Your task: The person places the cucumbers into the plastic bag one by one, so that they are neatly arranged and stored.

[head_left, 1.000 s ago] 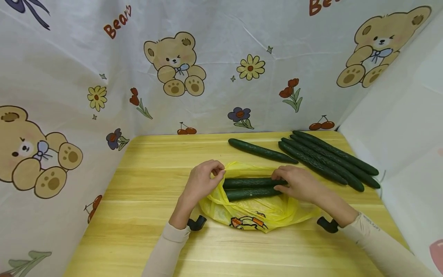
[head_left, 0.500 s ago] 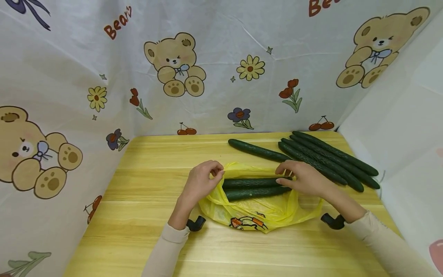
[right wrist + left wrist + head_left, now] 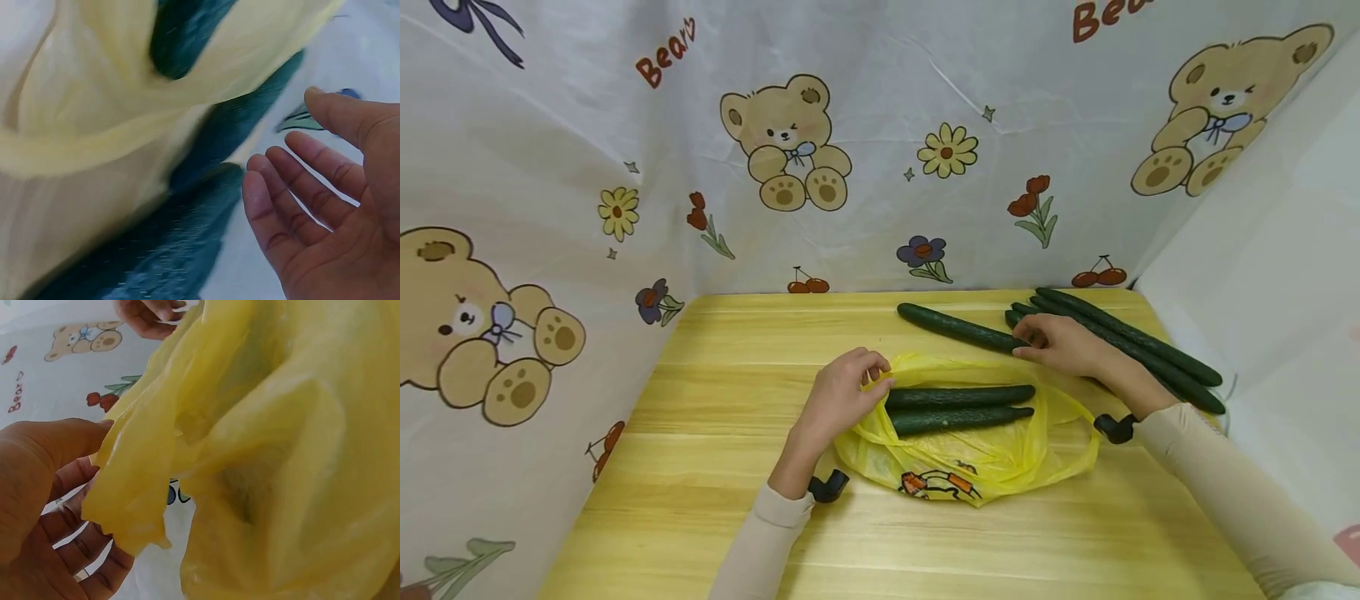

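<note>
My left hand (image 3: 842, 396) pinches the left edge of the opening of a thin yellow plastic bag (image 3: 1000, 475); in the left wrist view, the thumb and fingers grip the bag's edge (image 3: 134, 487). Two dark green cucumbers (image 3: 962, 397) lie side by side inside the bag. My right hand (image 3: 1066, 343) is over the right end of a single cucumber (image 3: 955, 325) behind the bag. In the right wrist view, that hand (image 3: 337, 206) has its fingers apart and holds nothing, close beside a cucumber (image 3: 162, 244). Whether a fingertip touches it I cannot tell.
Several more cucumbers (image 3: 1138, 338) lie together at the table's right, partly hidden by the right hand and forearm. A bear-print cloth (image 3: 865, 208) hangs behind the wooden table (image 3: 745, 350), and a white wall (image 3: 1262, 275) bounds its right side.
My right hand has left the cucumbers in the bag and moved back and to the right, to the single cucumber. The left hand keeps its grip on the bag's edge.
</note>
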`<state>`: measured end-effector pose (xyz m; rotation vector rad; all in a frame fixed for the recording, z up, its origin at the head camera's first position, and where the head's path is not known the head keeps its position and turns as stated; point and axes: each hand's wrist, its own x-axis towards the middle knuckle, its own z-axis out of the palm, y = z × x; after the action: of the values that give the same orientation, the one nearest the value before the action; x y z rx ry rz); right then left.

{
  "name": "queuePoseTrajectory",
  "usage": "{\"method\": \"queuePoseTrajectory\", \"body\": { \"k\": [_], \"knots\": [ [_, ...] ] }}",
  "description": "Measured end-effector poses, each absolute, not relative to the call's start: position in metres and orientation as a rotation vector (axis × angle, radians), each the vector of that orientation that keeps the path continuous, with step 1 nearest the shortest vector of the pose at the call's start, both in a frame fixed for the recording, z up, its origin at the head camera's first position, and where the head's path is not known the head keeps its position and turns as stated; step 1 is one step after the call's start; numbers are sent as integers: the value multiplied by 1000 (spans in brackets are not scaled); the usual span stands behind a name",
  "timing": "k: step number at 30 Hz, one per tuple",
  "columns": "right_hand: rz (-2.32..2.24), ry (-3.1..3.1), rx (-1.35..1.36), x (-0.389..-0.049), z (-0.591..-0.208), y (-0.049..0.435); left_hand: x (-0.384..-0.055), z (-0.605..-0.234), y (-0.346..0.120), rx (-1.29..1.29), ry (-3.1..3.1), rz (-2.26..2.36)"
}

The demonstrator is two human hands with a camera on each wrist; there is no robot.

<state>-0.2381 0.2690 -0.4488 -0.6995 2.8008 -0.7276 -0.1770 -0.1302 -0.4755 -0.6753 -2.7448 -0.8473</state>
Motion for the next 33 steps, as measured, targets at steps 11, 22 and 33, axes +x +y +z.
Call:
{"method": "queuePoseTrajectory", "body": {
  "k": [11,22,33],
  "knots": [
    [-524,2759,-750,-267,-479,271,-171,-473,-134,-653,-2855,-713],
    [-279,2695,-629,-274,-480,252,-165,-461,-138,-648,-2921,-608],
    [-311,2642,-677,-275,-478,250,-169,-448,-146,-713,-2926,-629]
  ]
}}
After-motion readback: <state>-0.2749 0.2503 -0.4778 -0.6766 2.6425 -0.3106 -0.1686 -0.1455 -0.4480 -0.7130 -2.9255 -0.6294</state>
